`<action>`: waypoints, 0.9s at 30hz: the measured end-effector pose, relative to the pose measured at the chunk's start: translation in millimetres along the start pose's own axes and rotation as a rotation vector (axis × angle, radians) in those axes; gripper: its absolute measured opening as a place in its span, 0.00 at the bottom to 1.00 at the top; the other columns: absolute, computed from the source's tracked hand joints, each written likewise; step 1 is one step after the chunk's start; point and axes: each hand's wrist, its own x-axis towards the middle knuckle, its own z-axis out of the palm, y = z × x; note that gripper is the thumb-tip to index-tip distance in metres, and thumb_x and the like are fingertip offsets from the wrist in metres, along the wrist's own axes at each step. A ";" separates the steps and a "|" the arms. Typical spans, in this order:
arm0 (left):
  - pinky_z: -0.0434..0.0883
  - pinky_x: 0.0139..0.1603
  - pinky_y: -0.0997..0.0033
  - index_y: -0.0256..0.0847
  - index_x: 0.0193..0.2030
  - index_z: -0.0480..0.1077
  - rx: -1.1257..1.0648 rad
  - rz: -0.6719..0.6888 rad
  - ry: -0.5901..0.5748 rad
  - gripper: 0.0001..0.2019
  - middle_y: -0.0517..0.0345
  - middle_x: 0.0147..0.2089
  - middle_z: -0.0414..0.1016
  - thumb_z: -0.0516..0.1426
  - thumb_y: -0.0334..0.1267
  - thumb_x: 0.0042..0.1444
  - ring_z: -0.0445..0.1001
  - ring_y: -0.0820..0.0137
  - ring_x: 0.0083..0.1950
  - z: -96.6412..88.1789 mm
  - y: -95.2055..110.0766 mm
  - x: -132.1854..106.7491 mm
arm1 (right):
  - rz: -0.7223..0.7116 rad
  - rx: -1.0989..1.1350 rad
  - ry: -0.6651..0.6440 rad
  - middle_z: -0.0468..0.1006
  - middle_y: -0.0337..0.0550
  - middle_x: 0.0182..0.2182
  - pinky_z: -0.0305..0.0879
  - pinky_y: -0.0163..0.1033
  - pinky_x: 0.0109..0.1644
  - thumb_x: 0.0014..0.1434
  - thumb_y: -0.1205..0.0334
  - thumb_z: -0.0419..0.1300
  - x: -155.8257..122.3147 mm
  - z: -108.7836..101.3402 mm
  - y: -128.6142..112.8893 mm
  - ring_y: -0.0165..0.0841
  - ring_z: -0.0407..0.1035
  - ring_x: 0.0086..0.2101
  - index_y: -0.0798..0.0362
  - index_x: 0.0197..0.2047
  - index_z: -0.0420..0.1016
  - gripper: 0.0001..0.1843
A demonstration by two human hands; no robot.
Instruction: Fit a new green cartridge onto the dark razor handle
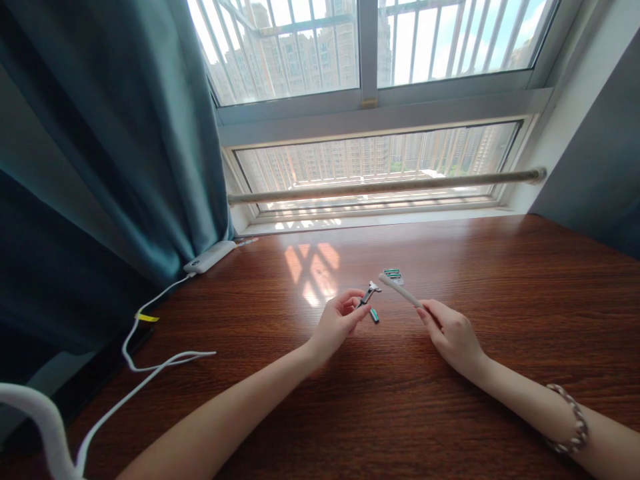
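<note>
My left hand (343, 317) pinches a razor handle (369, 295), grey and black, its metallic head end pointing up and to the right. In my right hand (454, 337) is a pale toothbrush (406, 293), gripped by its handle. The brush's head reaches left, close to the razor's head; whether they touch I cannot tell. Just below the razor a teal and dark razor cartridge (375, 315) lies on the table. Behind the brush head sits a small clear holder of several green cartridges (393, 273), partly covered by the brush.
The brown wooden table (310, 427) runs back to a barred window (370, 160) with a horizontal rail (390, 187). A white power strip (210, 257) lies by the blue curtain (150, 133). A white cable (127, 350) with a yellow tag (149, 318) curls along the left side.
</note>
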 end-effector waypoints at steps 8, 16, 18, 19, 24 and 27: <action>0.58 0.27 0.77 0.41 0.40 0.69 0.479 0.239 0.144 0.12 0.63 0.27 0.66 0.56 0.43 0.51 0.58 0.77 0.26 -5.9 -5.9 -1.5 | -0.105 0.062 -0.104 0.70 0.39 0.32 0.56 0.34 0.35 0.62 0.59 0.45 -0.6 -1.7 -4.0 0.30 0.65 0.32 0.51 0.40 0.66 0.11; 0.61 0.33 0.75 0.41 0.41 0.69 0.801 0.442 0.163 0.09 0.58 0.33 0.70 0.52 0.40 0.55 0.65 0.74 0.32 -7.7 -8.3 -2.9 | -0.045 0.120 -0.031 0.71 0.39 0.30 0.56 0.33 0.34 0.61 0.58 0.46 0.7 -2.2 -3.2 0.29 0.64 0.30 0.51 0.41 0.67 0.11; 0.62 0.32 0.75 0.42 0.41 0.69 0.846 0.468 0.161 0.10 0.57 0.33 0.69 0.52 0.40 0.55 0.65 0.74 0.32 -8.3 -9.5 -3.2 | -0.099 0.132 -0.074 0.71 0.39 0.32 0.57 0.33 0.35 0.62 0.59 0.46 0.1 -3.2 -5.3 0.30 0.65 0.32 0.51 0.42 0.67 0.12; 0.62 0.32 0.75 0.42 0.42 0.70 0.864 0.484 0.161 0.10 0.57 0.32 0.69 0.52 0.40 0.55 0.65 0.74 0.31 -8.6 -10.1 -3.4 | -0.109 0.129 -0.091 0.71 0.40 0.33 0.57 0.33 0.36 0.62 0.59 0.45 0.1 -3.3 -5.9 0.30 0.65 0.33 0.51 0.43 0.66 0.12; 0.62 0.33 0.75 0.42 0.41 0.70 0.804 0.527 0.148 0.10 0.57 0.32 0.70 0.52 0.40 0.55 0.65 0.74 0.32 -10.0 -10.4 -4.9 | -0.006 0.084 -0.089 0.72 0.39 0.33 0.58 0.34 0.37 0.62 0.57 0.45 3.4 -0.7 -1.5 0.31 0.65 0.34 0.50 0.41 0.68 0.13; 0.62 0.31 0.75 0.39 0.41 0.68 0.571 0.402 0.089 0.12 0.57 0.31 0.69 0.50 0.42 0.56 0.65 0.74 0.30 -9.0 -7.6 -4.2 | 0.005 0.101 -0.064 0.72 0.39 0.34 0.58 0.33 0.37 0.62 0.57 0.45 4.2 -0.6 0.0 0.31 0.66 0.34 0.50 0.42 0.69 0.14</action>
